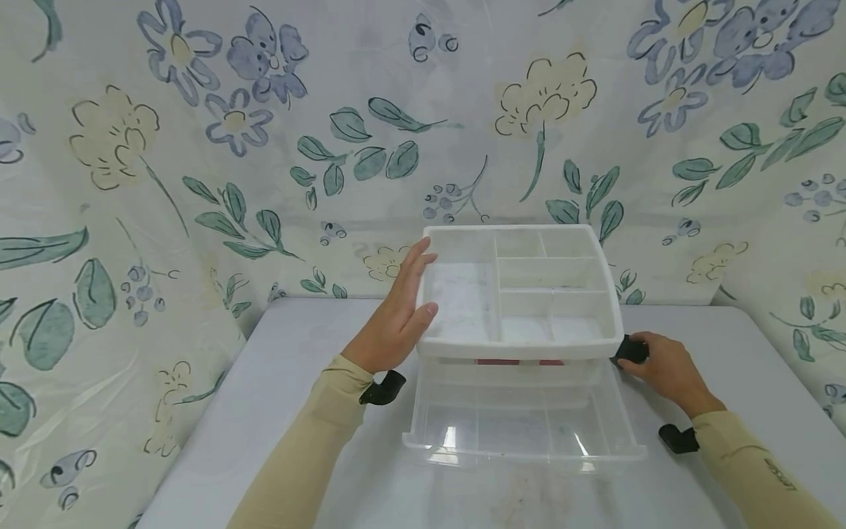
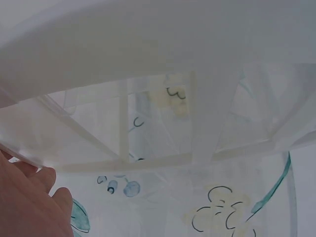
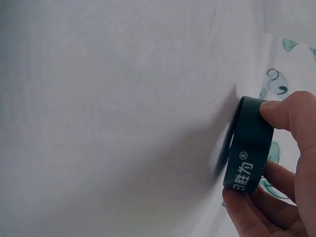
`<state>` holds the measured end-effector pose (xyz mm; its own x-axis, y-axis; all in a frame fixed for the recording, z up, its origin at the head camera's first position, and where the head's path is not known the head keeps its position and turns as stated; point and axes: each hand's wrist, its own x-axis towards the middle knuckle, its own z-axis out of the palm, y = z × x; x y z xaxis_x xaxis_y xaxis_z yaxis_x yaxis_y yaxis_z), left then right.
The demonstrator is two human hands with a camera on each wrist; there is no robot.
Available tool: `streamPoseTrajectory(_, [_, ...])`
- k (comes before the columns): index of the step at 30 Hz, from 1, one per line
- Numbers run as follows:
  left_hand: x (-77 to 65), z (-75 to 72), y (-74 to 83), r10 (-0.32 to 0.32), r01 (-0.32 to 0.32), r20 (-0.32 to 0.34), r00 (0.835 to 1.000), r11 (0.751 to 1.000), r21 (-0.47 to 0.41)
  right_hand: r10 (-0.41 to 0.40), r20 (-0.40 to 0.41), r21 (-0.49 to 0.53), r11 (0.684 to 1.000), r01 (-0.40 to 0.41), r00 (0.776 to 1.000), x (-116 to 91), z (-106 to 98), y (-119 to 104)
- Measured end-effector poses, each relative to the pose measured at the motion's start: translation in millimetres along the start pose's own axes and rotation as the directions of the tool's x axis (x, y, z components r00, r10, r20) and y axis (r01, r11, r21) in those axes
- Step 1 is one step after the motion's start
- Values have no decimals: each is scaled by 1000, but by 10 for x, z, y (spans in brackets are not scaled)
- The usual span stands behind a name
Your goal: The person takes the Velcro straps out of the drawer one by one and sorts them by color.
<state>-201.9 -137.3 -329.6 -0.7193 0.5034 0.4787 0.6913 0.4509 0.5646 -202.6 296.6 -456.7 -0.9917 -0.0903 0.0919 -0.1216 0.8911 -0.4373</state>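
A white drawer organizer (image 1: 522, 351) has a divided tray on top and a clear drawer (image 1: 522, 426) pulled out at its front. My left hand (image 1: 396, 316) rests against the organizer's left side, fingers extended along the rim; its knuckles (image 2: 34, 197) show at the lower left of the left wrist view. In my right hand (image 1: 670, 367), beside the organizer's right front corner, is a dark ring-shaped roll of tape (image 3: 249, 148) with white lettering. Thumb and fingers pinch it by its outer face and edge.
The organizer stands on a white table (image 1: 317, 353) that meets a floral-patterned cloth (image 1: 370, 220) at the back and sides. Something red (image 1: 499, 361) shows in the gap under the top tray. Black straps (image 1: 678, 438) sit at both wrists.
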Motion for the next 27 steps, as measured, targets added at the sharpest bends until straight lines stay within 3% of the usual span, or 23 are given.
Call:
streamPoseTrajectory(15, [0, 0, 7, 9, -9, -5, 1000, 1000, -18, -2, -8, -4, 1000, 2, 1000, 3, 39, 55])
streamPoseTrajectory(27, [5, 4, -2, 12, -12, -7, 1000, 1000, -11, 43, 47, 26, 999, -44, 998, -27, -1, 70])
